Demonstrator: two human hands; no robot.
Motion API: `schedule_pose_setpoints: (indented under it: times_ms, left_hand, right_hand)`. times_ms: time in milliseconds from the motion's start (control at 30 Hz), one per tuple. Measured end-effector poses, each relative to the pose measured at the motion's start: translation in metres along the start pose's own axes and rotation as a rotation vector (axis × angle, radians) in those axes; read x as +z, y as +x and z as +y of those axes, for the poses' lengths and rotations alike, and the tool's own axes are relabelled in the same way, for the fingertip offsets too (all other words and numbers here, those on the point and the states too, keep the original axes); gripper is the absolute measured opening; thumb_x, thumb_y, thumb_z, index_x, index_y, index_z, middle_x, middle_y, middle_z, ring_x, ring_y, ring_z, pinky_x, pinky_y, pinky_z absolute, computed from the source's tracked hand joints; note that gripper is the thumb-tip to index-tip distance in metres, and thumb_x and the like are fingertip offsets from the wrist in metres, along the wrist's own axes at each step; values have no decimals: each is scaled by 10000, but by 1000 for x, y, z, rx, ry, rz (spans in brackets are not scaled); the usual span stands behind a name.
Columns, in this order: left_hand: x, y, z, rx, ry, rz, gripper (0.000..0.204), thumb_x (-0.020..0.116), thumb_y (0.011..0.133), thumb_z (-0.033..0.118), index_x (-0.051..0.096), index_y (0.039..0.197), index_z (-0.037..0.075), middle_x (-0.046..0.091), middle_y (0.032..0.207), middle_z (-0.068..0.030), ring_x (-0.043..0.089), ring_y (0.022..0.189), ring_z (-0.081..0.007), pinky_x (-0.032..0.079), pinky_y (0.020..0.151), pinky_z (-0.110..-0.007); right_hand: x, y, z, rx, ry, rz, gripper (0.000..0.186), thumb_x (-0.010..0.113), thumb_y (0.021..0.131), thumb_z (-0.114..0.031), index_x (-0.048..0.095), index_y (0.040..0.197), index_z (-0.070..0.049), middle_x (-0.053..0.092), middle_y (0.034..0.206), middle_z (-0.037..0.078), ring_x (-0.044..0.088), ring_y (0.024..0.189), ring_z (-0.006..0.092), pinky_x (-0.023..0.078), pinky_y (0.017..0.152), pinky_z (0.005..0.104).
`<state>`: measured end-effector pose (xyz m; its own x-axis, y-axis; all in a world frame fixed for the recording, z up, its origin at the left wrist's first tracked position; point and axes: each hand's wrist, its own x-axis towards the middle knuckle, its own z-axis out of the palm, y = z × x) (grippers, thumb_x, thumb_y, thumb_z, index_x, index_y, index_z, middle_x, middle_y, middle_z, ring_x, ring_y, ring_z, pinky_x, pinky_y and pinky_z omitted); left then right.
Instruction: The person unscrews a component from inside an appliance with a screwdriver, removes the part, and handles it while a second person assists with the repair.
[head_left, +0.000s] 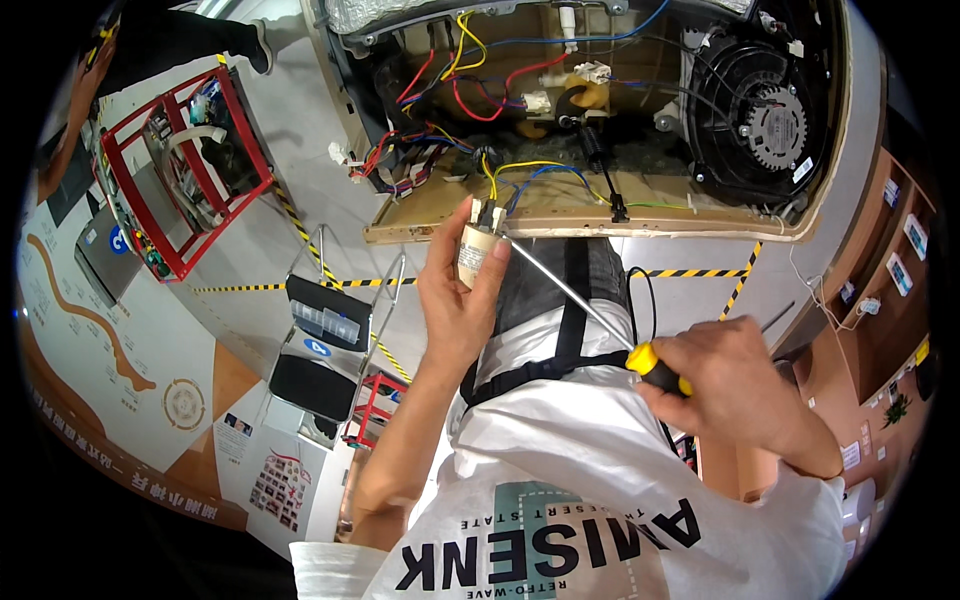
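My left hand (462, 290) is closed around a small cream cylinder with wire terminals on top, which looks like a capacitor (477, 250). Yellow and blue wires (492, 183) run from its top into the opened appliance housing (400, 228). In my right hand (712, 378) is a screwdriver (640, 360) with a yellow and black handle. Its long metal shaft slants up to the left, and the tip lies beside the capacitor's terminals, close to my left thumb; whether it touches cannot be made out.
Inside the housing sit a black motor with a toothed metal disc (775, 128), a black spring (592, 145) and loose coloured wires. To the left stand a red metal frame cart (225, 170) and a folding chair (315, 390). Another person's arm (75, 120) shows at the far left.
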<state>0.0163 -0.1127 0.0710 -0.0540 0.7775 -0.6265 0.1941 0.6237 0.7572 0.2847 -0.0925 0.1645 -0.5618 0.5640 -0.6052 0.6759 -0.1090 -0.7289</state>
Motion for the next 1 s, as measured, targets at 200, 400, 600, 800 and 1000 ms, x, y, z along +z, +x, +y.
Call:
schedule_pose_setpoints:
  times_ms: [200, 400, 600, 800, 1000]
  left_hand:
    - [3, -2, -3, 46, 92, 36, 523, 665, 945, 78, 446, 1395, -74, 598, 1228, -147, 576, 1087, -146, 453, 948, -269]
    - [11, -5, -5, 48, 96, 105, 482, 646, 958, 97, 468, 1387, -32, 564, 1269, -114, 535, 1148, -151, 415, 994, -284]
    - [27, -19, -8, 38, 144, 83, 541, 662, 942, 82, 433, 1419, -26, 558, 1278, -124, 534, 1148, -152, 410, 999, -286]
    - [1, -5, 1, -180, -121, 53, 564, 685, 931, 152, 450, 1421, 2, 640, 1138, -124, 603, 885, -109, 495, 708, -242]
    - [-4, 2, 6, -322, -383, 19, 568, 690, 927, 207, 462, 1403, -1, 660, 1056, -164, 568, 723, -102, 453, 614, -224]
  right_hand:
    - [34, -9, -6, 31, 97, 76, 272, 729, 814, -285, 653, 804, -24, 634, 619, 91, 636, 556, 272, 469, 514, 390]
    - [39, -8, -8, 70, 232, 48, 275, 724, 825, -275, 641, 790, -15, 649, 649, 111, 641, 578, 289, 469, 520, 398]
    - [36, 1, 0, 132, 278, 87, 253, 724, 819, -264, 679, 842, -16, 647, 646, 129, 637, 581, 316, 477, 538, 403]
    - [6, -10, 7, 215, 322, -36, 266, 752, 782, -255, 709, 881, -13, 641, 649, 152, 627, 574, 329, 485, 551, 394]
    - [-1, -11, 13, 209, 363, 15, 252, 771, 751, -214, 704, 873, -5, 645, 670, 142, 626, 576, 314, 485, 544, 374]
